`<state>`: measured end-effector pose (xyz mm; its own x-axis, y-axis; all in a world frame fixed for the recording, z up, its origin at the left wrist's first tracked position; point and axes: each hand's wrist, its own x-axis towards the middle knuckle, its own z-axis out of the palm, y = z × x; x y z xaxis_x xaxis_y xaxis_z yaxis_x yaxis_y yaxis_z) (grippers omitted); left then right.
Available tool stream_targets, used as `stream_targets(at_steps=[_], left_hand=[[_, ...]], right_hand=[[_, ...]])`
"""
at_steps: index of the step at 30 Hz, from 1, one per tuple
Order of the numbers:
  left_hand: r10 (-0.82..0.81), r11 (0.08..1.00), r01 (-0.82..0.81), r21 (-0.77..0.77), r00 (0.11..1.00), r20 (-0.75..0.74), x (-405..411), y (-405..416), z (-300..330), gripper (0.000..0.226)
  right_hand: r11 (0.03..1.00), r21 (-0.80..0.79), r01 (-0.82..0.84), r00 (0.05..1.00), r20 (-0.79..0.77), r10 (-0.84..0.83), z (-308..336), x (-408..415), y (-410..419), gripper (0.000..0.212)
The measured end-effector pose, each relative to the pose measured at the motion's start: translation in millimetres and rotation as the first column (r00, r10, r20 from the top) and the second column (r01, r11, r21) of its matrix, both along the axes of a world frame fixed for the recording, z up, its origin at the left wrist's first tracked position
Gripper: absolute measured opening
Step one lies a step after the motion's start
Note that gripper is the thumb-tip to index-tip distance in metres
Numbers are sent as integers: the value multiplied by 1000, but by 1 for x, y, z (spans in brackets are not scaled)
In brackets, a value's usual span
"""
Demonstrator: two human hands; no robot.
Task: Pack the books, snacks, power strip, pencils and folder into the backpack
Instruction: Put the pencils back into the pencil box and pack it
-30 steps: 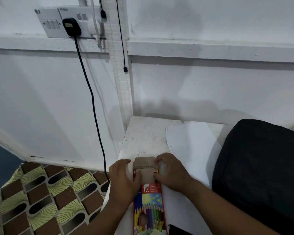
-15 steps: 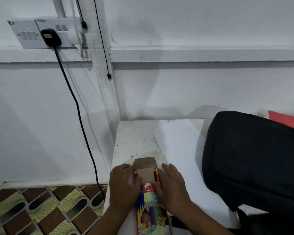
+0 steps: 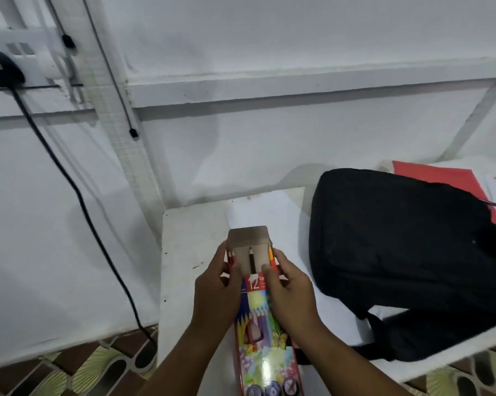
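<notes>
While its brown cardboard flap stands open, the colourful cardboard box of colouring pencils (image 3: 262, 318) is gripped from both sides, left hand (image 3: 215, 292) and right hand (image 3: 291, 295) with fingers curled round its upper end, above the white surface (image 3: 184, 252). Just right lies the black fabric backpack (image 3: 407, 258), on a white paper sheet (image 3: 272, 212), a red flat folder (image 3: 438, 178) behind it.

White painted walls (image 3: 269, 38) with a ledge (image 3: 269, 88) meet at a corner – a socket panel (image 3: 32, 62) with a black plug (image 3: 1, 70) upper left, a white counter (image 3: 189, 238) below, patterned brown-green floor (image 3: 78, 367).
</notes>
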<state>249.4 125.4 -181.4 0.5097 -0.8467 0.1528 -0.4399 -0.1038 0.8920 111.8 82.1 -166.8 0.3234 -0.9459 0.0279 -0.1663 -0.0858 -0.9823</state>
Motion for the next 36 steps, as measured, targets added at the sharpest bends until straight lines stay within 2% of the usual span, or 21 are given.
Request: stream_targets(at_steps=[6, 13, 16, 20, 24, 30, 34, 36], left_hand=[[-135, 991, 134, -15, 985, -109, -54, -35, 32, 51], [-245, 967, 233, -105, 961, -129, -161, -82, 65, 43], [-272, 957, 254, -140, 954, -129, -226, -106, 68, 48], [-341, 938, 307, -161, 901, -267, -321, -136, 70, 48], [-370, 928, 327, -179, 871, -324, -405, -167, 68, 41], [-433, 900, 412, -147, 797, -421, -491, -204, 67, 33], [-458, 879, 471, -76, 789, -410, -518, -233, 58, 61], [-472, 866, 497, -54, 776, -420, -527, -249, 53, 68]], right_hand=[[986, 11, 166, 982, 84, -167, 30, -53, -21, 29], [962, -95, 255, 959, 155, -239, 62, -164, -51, 32], [948, -133, 290, 953, 132, -273, 69, -232, -67, 33], [936, -110, 334, 942, 61, -330, 72, -329, -93, 38], [933, -53, 355, 935, 37, -353, 73, -417, -108, 48], [929, -42, 367, 929, -25, -368, 65, -506, -128, 38], [904, -37, 426, 901, -66, -428, 59, -537, -154, 33], [893, -20, 450, 890, -79, -450, 56, -550, -171, 32]])
